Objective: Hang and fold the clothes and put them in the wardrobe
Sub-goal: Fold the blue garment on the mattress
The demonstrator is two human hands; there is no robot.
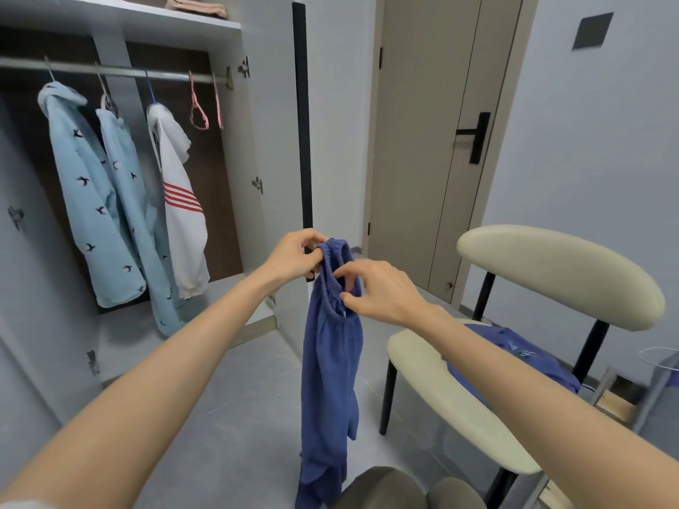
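A pair of blue trousers [330, 369] hangs straight down in front of me. My left hand [294, 257] grips the far side of its elastic waistband. My right hand [378, 292] pinches the near side of the same waistband. A second blue garment [514, 358] lies on the seat of a cream chair [433, 394] to the right. The open wardrobe [121, 27] stands at the left, with a rail [121, 70] holding two light blue bird-print garments [92, 200], a white jacket with red stripes [183, 200] and empty pink hangers [200, 104].
The wardrobe door [302, 115] stands open edge-on behind my hands. A closed beige room door [433, 141] is beyond it. A folded pink cloth [196, 7] lies on the top shelf. Grey floor stretches below, and slippers [404, 490] show at the bottom.
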